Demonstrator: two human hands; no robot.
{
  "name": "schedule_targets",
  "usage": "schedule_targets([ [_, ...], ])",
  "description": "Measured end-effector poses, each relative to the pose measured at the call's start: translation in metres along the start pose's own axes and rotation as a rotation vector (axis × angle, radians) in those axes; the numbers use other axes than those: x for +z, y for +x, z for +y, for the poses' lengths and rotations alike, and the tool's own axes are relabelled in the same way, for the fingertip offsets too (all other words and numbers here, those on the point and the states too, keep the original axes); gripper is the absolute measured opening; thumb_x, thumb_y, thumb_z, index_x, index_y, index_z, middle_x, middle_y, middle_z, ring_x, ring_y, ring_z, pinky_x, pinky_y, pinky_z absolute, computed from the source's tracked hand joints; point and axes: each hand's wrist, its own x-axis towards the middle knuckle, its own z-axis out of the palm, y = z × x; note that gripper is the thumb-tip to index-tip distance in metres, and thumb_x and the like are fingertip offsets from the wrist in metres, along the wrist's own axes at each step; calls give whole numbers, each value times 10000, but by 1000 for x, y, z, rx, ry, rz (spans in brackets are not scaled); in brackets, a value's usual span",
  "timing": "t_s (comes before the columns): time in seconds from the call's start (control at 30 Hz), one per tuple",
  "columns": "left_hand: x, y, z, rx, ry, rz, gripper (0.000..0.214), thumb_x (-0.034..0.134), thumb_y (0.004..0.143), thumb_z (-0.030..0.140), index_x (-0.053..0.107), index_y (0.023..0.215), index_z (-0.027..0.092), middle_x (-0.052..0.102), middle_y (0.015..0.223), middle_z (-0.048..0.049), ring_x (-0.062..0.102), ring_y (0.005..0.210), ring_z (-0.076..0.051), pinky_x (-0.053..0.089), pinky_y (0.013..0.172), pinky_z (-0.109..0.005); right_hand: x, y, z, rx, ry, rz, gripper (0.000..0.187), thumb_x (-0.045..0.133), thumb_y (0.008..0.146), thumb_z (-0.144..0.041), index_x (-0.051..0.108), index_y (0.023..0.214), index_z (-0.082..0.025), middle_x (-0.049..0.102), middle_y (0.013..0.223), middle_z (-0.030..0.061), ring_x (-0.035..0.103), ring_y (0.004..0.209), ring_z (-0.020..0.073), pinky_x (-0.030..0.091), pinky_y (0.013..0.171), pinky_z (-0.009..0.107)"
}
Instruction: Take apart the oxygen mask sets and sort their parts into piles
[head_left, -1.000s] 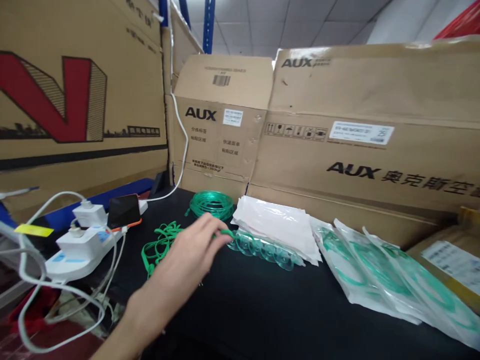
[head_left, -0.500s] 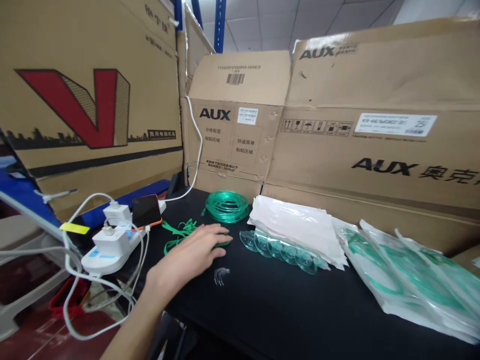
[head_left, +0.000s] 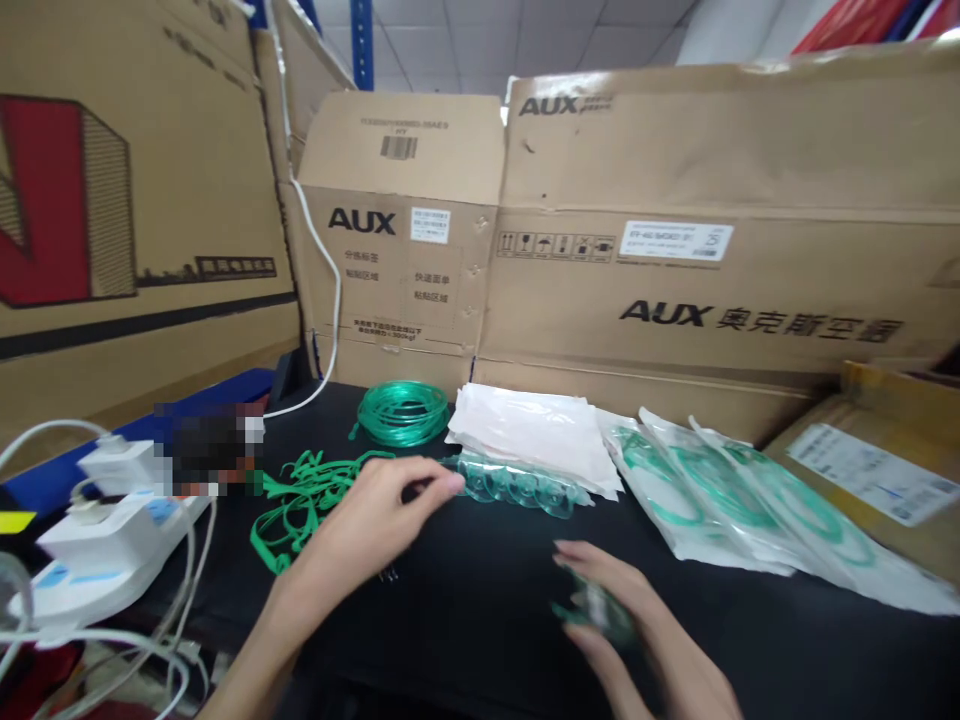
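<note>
On a black table [head_left: 480,610], the loosely open left hand [head_left: 371,515] touches nothing but a row of clear plastic shells [head_left: 521,487]; the blurred right hand [head_left: 637,630] apparently cups a small green part [head_left: 592,605].

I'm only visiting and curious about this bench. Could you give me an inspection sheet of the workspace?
Surface: black tabletop, no spills seen.
Job's things: row of clear green cups at the left fingertips; small green part, blurred, in the right hand.
Clutter: green straps, coiled green tubing, white bags, sealed packs.
Hands: left hand reaches to the end of the cups; right hand curls round the part.
Cables: white cable runs up the boxes; more loop from the power strip.
Surroundings: cardboard boxes behind and to the left.
</note>
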Motion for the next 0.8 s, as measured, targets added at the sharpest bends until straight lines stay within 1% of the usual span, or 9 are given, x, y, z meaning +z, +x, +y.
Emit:
schedule_targets([
  [0.07,21,-2,15,23,-163,-114,432,507,999,527,787,872,223,796,906,-3,713,903,-234,496,860,-273,11,13,6,-20,2,11,254,606,1003,-287,603,1257,-300,651,1294,49,637,1180,238,510,1039,390],
  [0.13,40,-3,21,18,-252,-194,462,495,1004,529,769,830,200,774,844,-7,689,837,-216,490,813,-264,19,27,9,-17,12,11,215,622,990,-265,621,1202,-296,682,1213,43,659,1131,231,518,1002,338],
  [0.27,62,1,18,-22,-358,-225,458,499,994,531,745,836,178,745,864,-23,649,832,-215,483,759,-267,26,44,5,16,59,25,205,673,943,-244,685,1147,-247,699,1170,67,667,1105,248,520,980,340],
  [0.33,66,4,15,-55,-429,-217,446,501,993,529,740,855,178,743,893,-29,648,861,-219,490,781,-273,25,46,5,69,104,3,270,676,944,-272,696,1211,-240,702,1214,73,659,1143,248,509,1006,343],
  [0.4,67,6,13,-79,-491,-223,421,499,1000,515,744,908,186,746,921,-30,657,906,-223,499,824,-280,23,45,7,172,156,-41,337,673,952,-338,695,1275,-242,707,1264,73,650,1184,252,490,1046,359],
  [0.5,68,8,11,-86,-507,-238,315,581,968,471,762,1030,221,765,1032,-30,674,1008,-232,503,926,-302,16,47,12,294,250,-95,385,655,962,-426,704,1301,-251,735,1252,62,650,1200,260,458,1092,390],
  [0.63,68,9,7,-121,-569,-253,274,663,912,437,766,1045,220,779,1082,-49,695,1047,-248,513,964,-329,10,51,14,307,320,-155,370,680,948,-413,714,1298,-300,756,1136,32,677,1105,242,492,1020,362],
  [0.73,69,8,4,-175,-605,-267,318,662,906,461,762,1062,203,784,1066,-62,706,1028,-258,527,917,-325,14,51,16,294,225,-96,440,820,834,-339,733,1265,-339,701,1050,21,668,1022,226,517,923,327],
  [0.8,69,8,2,-194,-575,-268,362,644,916,491,765,1092,199,783,1052,-63,701,999,-255,525,886,-316,19,51,18,269,160,-58,511,890,751,-270,747,1229,-378,634,1015,7,645,990,206,514,911,313],
])
